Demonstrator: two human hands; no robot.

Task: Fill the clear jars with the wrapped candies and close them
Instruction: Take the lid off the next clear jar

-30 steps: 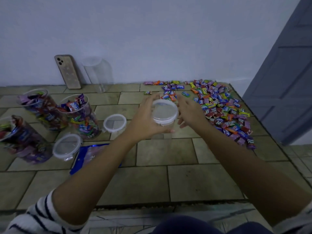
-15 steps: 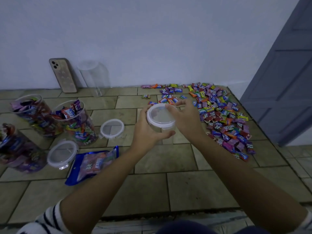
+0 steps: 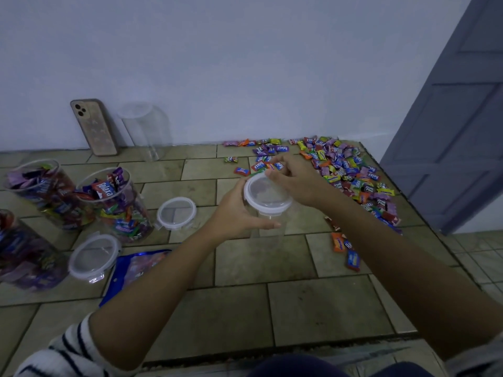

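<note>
The tiled floor bears candies, jars, lids, a bag.

Filled jars stand left, loose lids beside them; candies spread right; phone leans on wall behind.

A home, tiled floor; plain painted wall, panelled grey door, phone propped upright

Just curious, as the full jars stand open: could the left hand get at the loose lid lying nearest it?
Probably yes: only bare tile lies between the left hand and that lid. But the hand grips the empty jar, so it would have to let go first.
</note>
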